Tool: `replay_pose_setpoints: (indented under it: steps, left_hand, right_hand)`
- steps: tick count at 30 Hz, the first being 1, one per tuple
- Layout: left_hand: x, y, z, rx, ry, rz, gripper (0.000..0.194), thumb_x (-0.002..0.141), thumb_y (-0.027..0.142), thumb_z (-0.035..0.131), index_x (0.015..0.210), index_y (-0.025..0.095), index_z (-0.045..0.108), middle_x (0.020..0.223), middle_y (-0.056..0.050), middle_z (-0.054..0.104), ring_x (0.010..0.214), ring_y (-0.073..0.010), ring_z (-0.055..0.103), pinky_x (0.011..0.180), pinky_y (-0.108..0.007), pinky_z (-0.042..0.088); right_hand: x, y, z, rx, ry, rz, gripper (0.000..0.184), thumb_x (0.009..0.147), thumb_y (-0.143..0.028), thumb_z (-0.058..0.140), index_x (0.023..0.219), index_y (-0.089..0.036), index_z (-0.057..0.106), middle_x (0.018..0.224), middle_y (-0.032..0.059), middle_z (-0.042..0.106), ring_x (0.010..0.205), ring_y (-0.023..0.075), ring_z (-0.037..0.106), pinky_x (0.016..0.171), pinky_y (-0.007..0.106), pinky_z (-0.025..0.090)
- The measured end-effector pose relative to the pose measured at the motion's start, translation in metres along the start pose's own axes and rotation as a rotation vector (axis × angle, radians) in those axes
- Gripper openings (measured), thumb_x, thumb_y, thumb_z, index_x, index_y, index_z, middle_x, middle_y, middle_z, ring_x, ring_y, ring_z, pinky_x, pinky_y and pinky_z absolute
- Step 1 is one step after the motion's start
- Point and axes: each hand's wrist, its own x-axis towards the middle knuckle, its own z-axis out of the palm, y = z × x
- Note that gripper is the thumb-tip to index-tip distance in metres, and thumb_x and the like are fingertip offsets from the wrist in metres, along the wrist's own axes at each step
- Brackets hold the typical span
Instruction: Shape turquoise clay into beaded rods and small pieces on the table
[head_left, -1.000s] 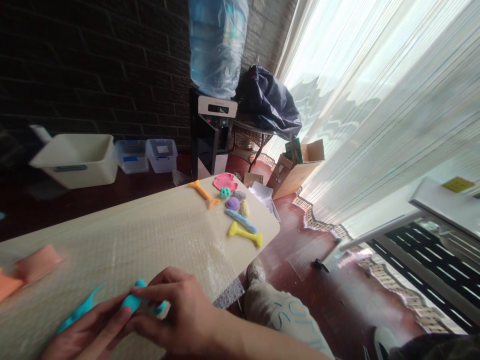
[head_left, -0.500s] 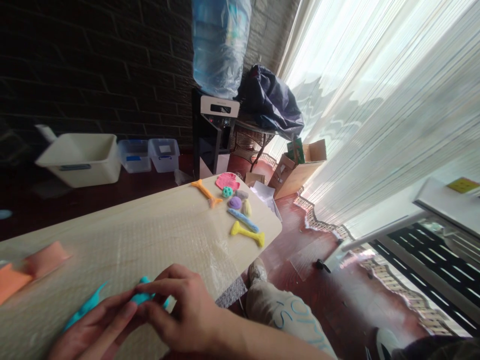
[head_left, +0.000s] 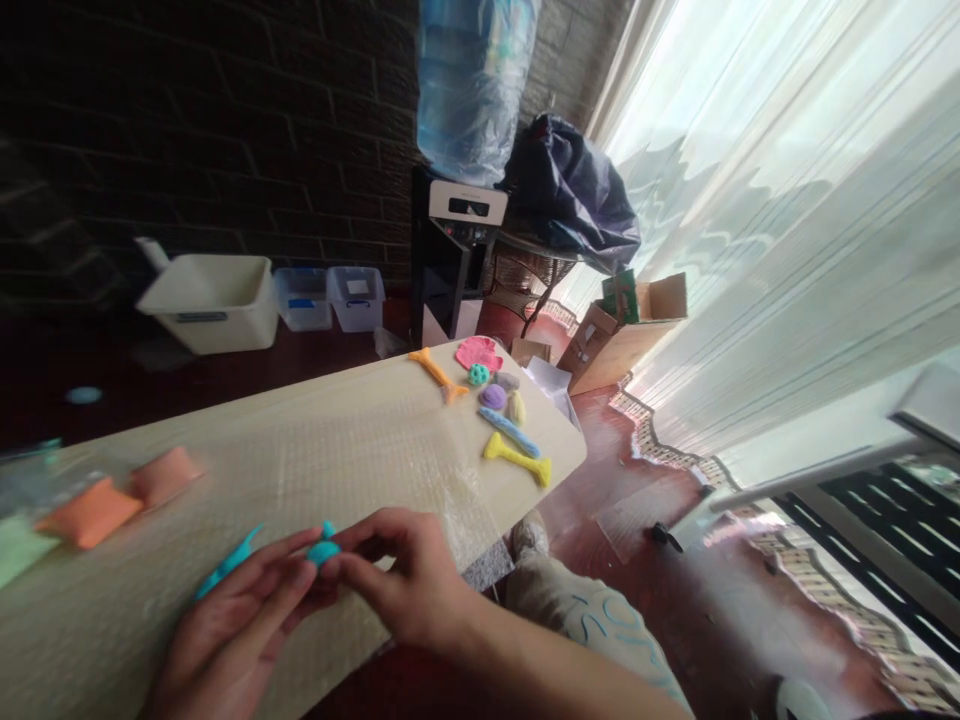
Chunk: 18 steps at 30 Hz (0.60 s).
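Note:
A small rounded lump of turquoise modelling clay (head_left: 324,552) with a little knob on top is held above the near part of the table. The fingers of my left hand (head_left: 251,615) are closed on it from the left. From the other side, my right hand (head_left: 412,572) pinches it between thumb and forefinger. A longer turquoise clay piece (head_left: 227,567) with a thin, tapering tip lies just beyond my left hand, partly hidden by it. The fine shape of the held lump is partly covered by my fingertips.
Shaped clay pieces sit at the table's far right end: an orange bone shape (head_left: 437,376), a yellow bone shape (head_left: 517,460), a blue stick (head_left: 510,432), a purple lump (head_left: 493,397) and a pink flat piece (head_left: 478,352). Orange packets (head_left: 90,513) lie left. A water dispenser (head_left: 459,245) stands behind.
The camera view has shifted, so the whole scene appears farther right. Both hands still hold the turquoise lump, which now shows more between the fingertips, its knob pointing up.

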Motion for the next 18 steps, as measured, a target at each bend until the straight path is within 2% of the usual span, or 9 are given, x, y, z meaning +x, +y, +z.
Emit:
replay_pose_setpoints:
  steps: [2,4,6,8,12,14,18]
  left_hand:
    - [-0.002,0.003,0.002,-0.035,-0.085,0.013,0.046,0.054,0.041,0.1,0.091,0.019,0.085,0.097,-0.011,0.084,0.086,-0.0289,0.078,0.076,-0.038,0.067]
    - [-0.002,0.002,0.002,-0.07,-0.1,0.031,0.042,0.058,0.039,0.099,0.09,0.016,0.084,0.09,-0.01,0.083,0.079,-0.024,0.078,0.076,-0.036,0.066]
    - [0.0,-0.002,0.0,-0.108,-0.12,0.06,0.04,0.063,0.039,0.097,0.091,0.014,0.083,0.086,-0.01,0.082,0.075,-0.0213,0.076,0.074,-0.033,0.065]
    - [0.003,-0.006,-0.002,-0.15,-0.15,0.08,0.035,0.068,0.037,0.095,0.092,0.015,0.083,0.09,-0.01,0.083,0.077,-0.0193,0.076,0.077,-0.032,0.064]
    - [0.005,-0.011,-0.004,-0.204,-0.251,0.071,0.027,0.076,0.035,0.091,0.09,0.014,0.083,0.089,-0.01,0.082,0.077,-0.0195,0.076,0.08,-0.034,0.064]
    - [0.004,-0.011,-0.004,-0.216,-0.259,0.063,0.028,0.076,0.036,0.091,0.091,0.014,0.083,0.089,-0.011,0.082,0.076,-0.0193,0.076,0.077,-0.034,0.064]
    - [0.002,-0.012,-0.005,-0.225,-0.266,0.069,0.032,0.078,0.037,0.09,0.099,0.014,0.084,0.093,-0.011,0.083,0.081,-0.02,0.077,0.078,-0.033,0.065]
  right_hand:
    - [0.0,-0.001,0.0,0.101,-0.027,0.077,0.044,0.081,-0.056,0.084,0.092,-0.013,0.079,0.08,0.0086,0.079,0.074,0.0207,0.075,0.071,0.032,0.06]
    - [0.0,-0.001,-0.002,0.135,-0.063,0.092,0.039,0.085,-0.051,0.084,0.094,-0.013,0.079,0.079,0.0082,0.078,0.074,0.0202,0.075,0.073,0.034,0.061]
    - [0.0,-0.002,-0.003,0.057,-0.044,-0.004,0.032,0.088,-0.043,0.082,0.105,-0.016,0.079,0.089,0.0088,0.079,0.076,0.019,0.075,0.073,0.033,0.062]
    - [0.0,-0.004,-0.005,-0.06,-0.04,-0.127,0.037,0.089,-0.034,0.083,0.123,-0.022,0.076,0.103,0.0095,0.078,0.081,0.0182,0.074,0.073,0.032,0.062]
    - [-0.001,-0.008,-0.008,-0.341,-0.106,-0.332,0.024,0.095,-0.023,0.076,0.118,-0.027,0.08,0.104,0.0088,0.078,0.089,0.0199,0.074,0.079,0.034,0.063]
    - [-0.002,-0.008,-0.009,-0.392,-0.099,-0.36,0.022,0.096,-0.021,0.074,0.116,-0.027,0.081,0.103,0.009,0.078,0.092,0.0209,0.075,0.081,0.034,0.063]
    - [-0.001,-0.004,-0.007,-0.357,-0.086,-0.327,0.019,0.096,-0.022,0.075,0.113,-0.026,0.083,0.101,0.0093,0.079,0.091,0.0212,0.076,0.079,0.033,0.063]
